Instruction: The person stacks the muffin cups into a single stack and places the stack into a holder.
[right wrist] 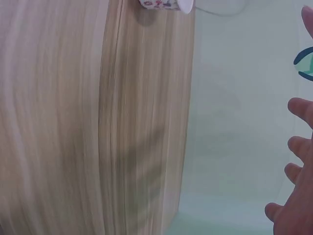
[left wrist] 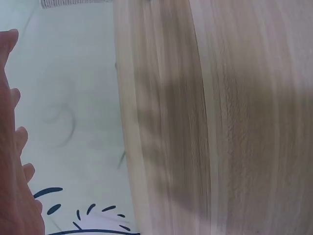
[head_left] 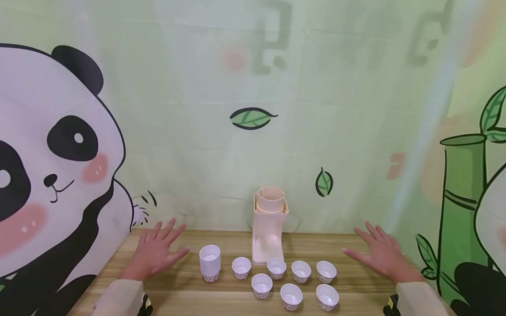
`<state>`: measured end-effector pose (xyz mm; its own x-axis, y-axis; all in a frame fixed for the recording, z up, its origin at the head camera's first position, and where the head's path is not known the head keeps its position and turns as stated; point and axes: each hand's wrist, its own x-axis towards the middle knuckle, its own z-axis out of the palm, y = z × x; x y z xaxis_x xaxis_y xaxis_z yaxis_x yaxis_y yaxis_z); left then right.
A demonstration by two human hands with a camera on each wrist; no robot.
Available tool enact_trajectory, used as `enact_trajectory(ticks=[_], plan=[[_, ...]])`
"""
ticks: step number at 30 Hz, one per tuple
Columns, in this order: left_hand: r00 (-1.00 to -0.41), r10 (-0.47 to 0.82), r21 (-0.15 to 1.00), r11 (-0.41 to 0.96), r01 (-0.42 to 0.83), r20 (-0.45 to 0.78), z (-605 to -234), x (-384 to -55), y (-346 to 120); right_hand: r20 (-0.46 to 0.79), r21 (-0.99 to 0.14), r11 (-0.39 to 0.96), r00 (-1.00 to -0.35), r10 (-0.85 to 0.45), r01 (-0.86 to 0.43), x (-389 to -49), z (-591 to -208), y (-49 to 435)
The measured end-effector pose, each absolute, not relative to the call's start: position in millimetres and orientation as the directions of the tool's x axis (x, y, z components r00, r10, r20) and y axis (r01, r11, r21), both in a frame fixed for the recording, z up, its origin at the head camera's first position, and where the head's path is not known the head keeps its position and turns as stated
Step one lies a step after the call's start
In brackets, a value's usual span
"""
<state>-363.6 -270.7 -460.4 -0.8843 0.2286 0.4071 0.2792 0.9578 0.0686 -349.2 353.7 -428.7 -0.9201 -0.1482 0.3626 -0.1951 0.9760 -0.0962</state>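
Note:
My left hand (head_left: 156, 252) is spread above the left side of the wooden table, holding nothing. On the right, my right hand (head_left: 381, 254) is also spread, palm down, with no object in it. The nearest item to the left hand is a stack of white cups (head_left: 210, 261) with a patterned base. Several single white cups (head_left: 291, 297) with floral outsides stand upright between the hands, in two loose rows. Behind them is a pale pink cup holder (head_left: 267, 239) with a pink round piece (head_left: 271, 200) in its top. Fingers of each hand show at the edge of the wrist views.
The wooden table (head_left: 178, 298) ends at a light green cloth backdrop (head_left: 189, 145) printed with a panda, leaves and bamboo. In the right wrist view, part of a floral cup (right wrist: 161, 4) shows at the top.

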Motion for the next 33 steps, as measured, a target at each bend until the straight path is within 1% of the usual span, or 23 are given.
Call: enact_trajectory(ticks=[11,23,25,29,32,33], plan=[[-0.842,0.272,0.063,0.939,0.338,0.465,-462,-349,-260,0.411,-0.128,0.961,-0.895,-0.174,-0.245,-338,-437,348],[-0.834,0.271,0.118,0.922,0.368,0.480,-470,-341,-243,0.487,-0.202,0.917,-0.848,-0.210,-0.343,-322,-452,334],[-0.833,0.271,0.136,0.916,0.377,0.482,-472,-338,-240,0.503,-0.215,0.908,-0.837,-0.213,-0.360,-320,-456,332],[-0.807,0.271,0.175,0.894,0.414,0.526,-476,-334,-234,0.507,-0.269,0.885,-0.838,-0.204,-0.379,-317,-468,327],[-0.784,0.253,0.241,0.859,0.452,0.567,-481,-333,-232,0.500,-0.310,0.870,-0.844,-0.193,-0.383,-314,-475,322],[-0.786,0.242,0.274,0.845,0.459,0.570,-482,-332,-231,0.499,-0.319,0.867,-0.845,-0.189,-0.382,-313,-477,320]])
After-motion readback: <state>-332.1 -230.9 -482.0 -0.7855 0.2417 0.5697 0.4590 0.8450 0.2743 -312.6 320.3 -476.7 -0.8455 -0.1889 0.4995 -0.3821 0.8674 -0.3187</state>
